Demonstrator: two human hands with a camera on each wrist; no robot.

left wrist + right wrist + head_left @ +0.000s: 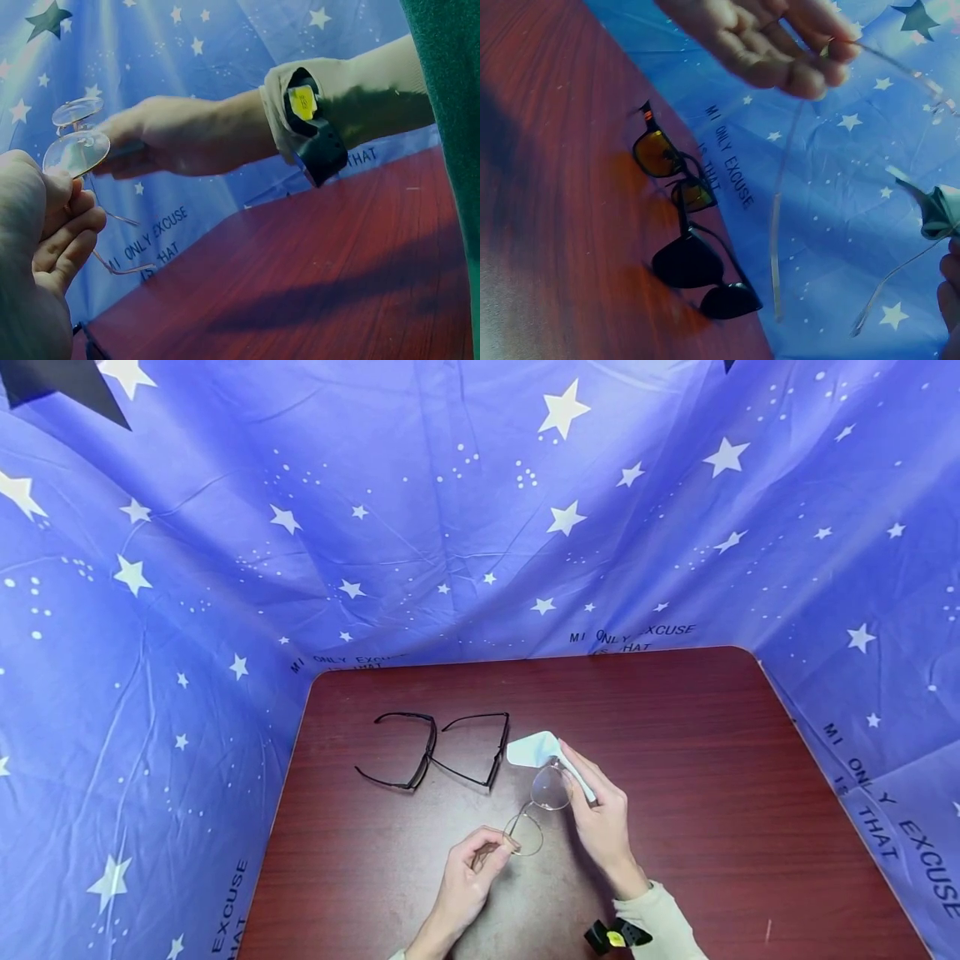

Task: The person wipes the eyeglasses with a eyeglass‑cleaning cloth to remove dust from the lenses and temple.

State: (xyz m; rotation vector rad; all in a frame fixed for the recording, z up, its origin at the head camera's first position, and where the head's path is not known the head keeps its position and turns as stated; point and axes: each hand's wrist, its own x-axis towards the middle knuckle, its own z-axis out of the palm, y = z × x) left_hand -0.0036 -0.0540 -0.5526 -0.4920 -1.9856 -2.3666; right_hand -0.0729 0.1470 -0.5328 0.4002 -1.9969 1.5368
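Note:
Thin wire-rimmed eyeglasses [551,789] with clear round lenses are held above the table between both hands. My left hand [468,877] pinches one end of the frame, near the hinge, between thumb and fingers. My right hand [606,827] grips a pale blue-white cloth [534,749] around the edge of the other lens. In the left wrist view, the nearer lens [77,155] is beside the left thumb, and the temples hang below. A slim temple [775,255] dangles under the left hand in the right wrist view, where the cloth [939,212] looks bunched at the right edge.
Two black-framed pairs of glasses lie unfolded on the reddish-brown table [712,735], left of the hands: one dark-lensed pair [686,261] and one amber-lensed pair [658,154]. Blue star-printed fabric [450,527] hangs along the table's back and sides.

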